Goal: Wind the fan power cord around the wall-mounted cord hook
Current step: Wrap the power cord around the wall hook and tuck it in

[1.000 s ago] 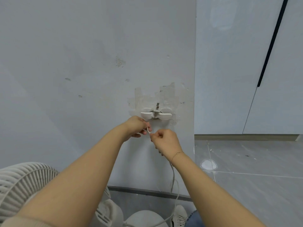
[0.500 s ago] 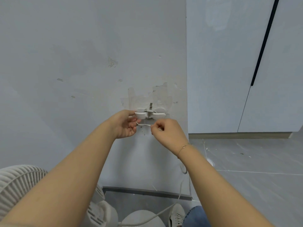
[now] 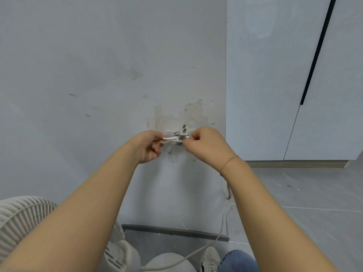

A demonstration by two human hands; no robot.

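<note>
I see the left hand (image 3: 147,147) pinching the white cord (image 3: 170,138) at the wall hook (image 3: 181,135). The right hand (image 3: 204,144), fingers curled, pinches the cord on the hook's other side; slack hangs toward the fan (image 3: 21,218).

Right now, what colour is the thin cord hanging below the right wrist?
White, like the fan. The thin power cord shows best in the head view.

White cord (image 3: 223,224) wrapped at white wall hook (image 3: 177,137)
</note>
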